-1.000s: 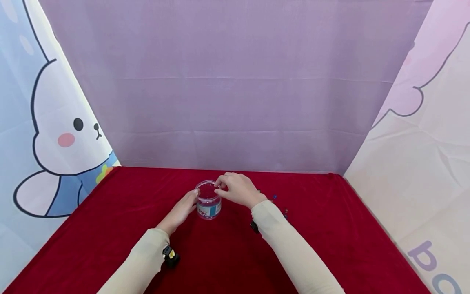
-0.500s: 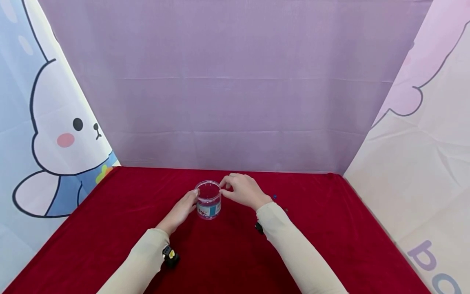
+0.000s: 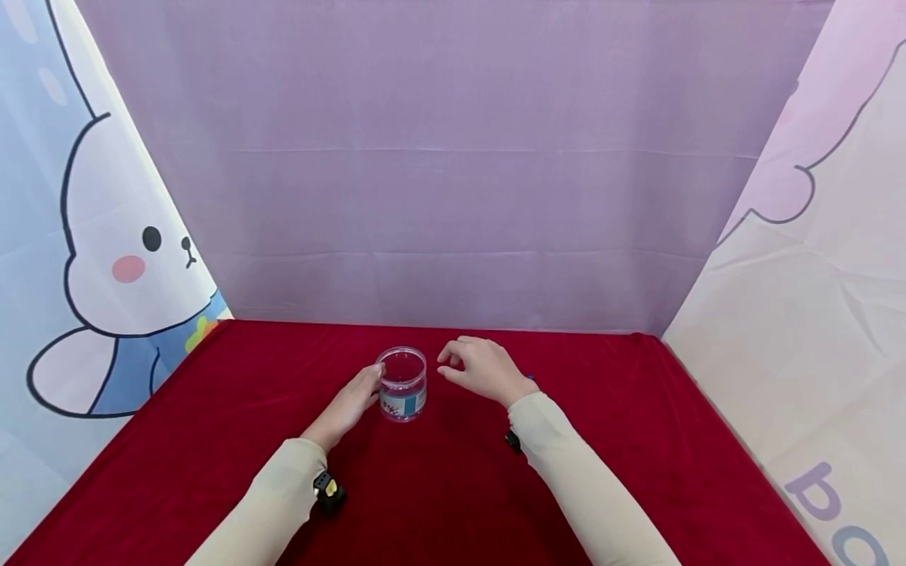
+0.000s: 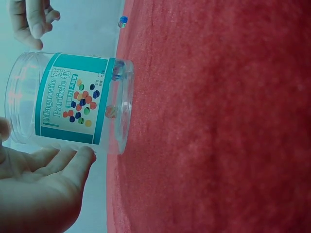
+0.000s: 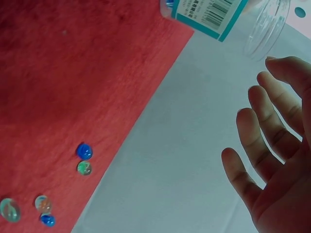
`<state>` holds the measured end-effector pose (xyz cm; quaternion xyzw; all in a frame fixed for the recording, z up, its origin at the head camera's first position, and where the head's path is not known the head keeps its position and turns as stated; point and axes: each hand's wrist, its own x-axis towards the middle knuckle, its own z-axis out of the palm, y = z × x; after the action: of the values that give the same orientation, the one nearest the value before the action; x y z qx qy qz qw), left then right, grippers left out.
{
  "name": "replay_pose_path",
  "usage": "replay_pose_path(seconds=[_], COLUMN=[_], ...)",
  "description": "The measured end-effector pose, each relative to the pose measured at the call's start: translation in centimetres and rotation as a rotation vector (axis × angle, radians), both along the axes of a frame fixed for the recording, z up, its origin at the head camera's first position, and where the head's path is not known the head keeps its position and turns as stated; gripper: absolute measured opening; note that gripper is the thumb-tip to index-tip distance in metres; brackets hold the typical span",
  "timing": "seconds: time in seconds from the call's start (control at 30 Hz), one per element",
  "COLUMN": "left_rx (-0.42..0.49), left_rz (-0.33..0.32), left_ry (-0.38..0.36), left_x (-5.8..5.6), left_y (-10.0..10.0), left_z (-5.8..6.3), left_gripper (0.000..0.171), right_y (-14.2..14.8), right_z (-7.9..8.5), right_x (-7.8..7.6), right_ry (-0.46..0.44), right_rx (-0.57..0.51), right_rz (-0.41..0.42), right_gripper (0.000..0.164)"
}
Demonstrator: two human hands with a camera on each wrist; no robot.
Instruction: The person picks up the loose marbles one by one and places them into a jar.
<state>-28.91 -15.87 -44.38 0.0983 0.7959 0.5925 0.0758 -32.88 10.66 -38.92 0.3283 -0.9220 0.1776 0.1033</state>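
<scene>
A clear plastic jar (image 3: pixel 402 404) without a lid stands upright on the red cloth. Its teal label (image 4: pixel 73 97) reads "Magnetic Particle", and a few glass marbles (image 4: pixel 111 111) lie at its bottom. My left hand (image 3: pixel 348 402) holds the jar from the left, thumb by the rim and fingertips against the side. To the right of the jar, apart from it, my right hand (image 3: pixel 484 369) hovers with loosely bent, spread fingers and nothing in them. In the right wrist view, several loose marbles, among them a blue marble (image 5: pixel 84 151) and a green marble (image 5: pixel 84 168), lie on the cloth.
The red cloth (image 3: pixel 439 495) covers the table up to a purple backdrop (image 3: pixel 453 196). Printed cartoon sheets hang at both sides. My right forearm (image 3: pixel 587 487) hides most of the loose marbles from the head view.
My right hand has drawn back from the jar's rim toward the right, its forearm now covering more of the loose marbles. The left hand and jar have stayed in place.
</scene>
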Motion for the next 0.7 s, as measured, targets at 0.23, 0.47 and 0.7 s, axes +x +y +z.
replay_pose_path(seconds=[0.23,0.47,0.7], left_rx=[0.001,0.002,0.0], left_rz=[0.001,0.005,-0.001], left_ry=[-0.001,0.002,-0.007], left_x=[0.0,-0.1,0.0], left_y=[0.0,0.0,0.0], left_z=[0.0,-0.1,0.0], left_gripper=[0.066,0.067,0.067], right_y=[0.9,2.1,3.4], right_z=[-0.4,-1.2,-1.9], right_x=[0.2,0.4,0.5], right_ry=[-0.021,0.005,-0.007], right_rx=[0.008,0.002,0.001], right_rz=[-0.018,-0.024,-0.031], right_gripper=[0.024,0.018,0.015])
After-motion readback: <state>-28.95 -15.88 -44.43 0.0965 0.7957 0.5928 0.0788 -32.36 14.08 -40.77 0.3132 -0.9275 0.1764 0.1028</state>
